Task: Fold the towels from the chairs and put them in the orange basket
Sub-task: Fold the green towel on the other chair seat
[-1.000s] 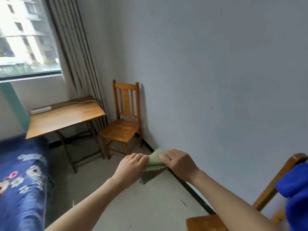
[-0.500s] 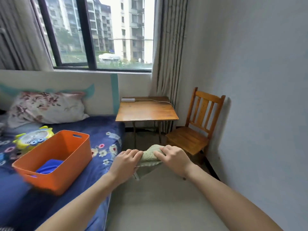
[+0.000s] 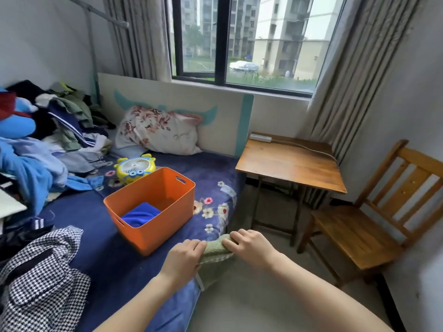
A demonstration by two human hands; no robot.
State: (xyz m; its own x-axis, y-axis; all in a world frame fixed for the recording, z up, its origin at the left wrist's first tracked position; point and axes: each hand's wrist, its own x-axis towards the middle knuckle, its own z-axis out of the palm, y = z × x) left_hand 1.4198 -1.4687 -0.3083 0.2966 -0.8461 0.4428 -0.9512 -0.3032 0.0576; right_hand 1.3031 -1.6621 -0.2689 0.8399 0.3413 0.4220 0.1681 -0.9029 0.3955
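Observation:
A folded light green towel (image 3: 214, 256) hangs between my two hands over the bed's edge. My left hand (image 3: 183, 258) grips its left end and my right hand (image 3: 249, 245) grips its right end, fingers curled over the top fold. The orange basket (image 3: 167, 212) stands on the blue bed, up and to the left of my hands, with a folded blue towel (image 3: 140, 214) lying inside it. A wooden chair (image 3: 364, 226) with a bare seat stands at the right by the wall.
A small wooden table (image 3: 290, 164) with a power strip sits between the bed and the chair. On the bed lie a floral pillow (image 3: 158, 130), a yellow fan (image 3: 134, 169), a clothes pile (image 3: 48, 140) and a checked garment (image 3: 43, 279). Pale floor lies beneath my right arm.
My view has swung left from the wall and chairs to the bed. The basket now lies close ahead. Both hands still hold the green towel.

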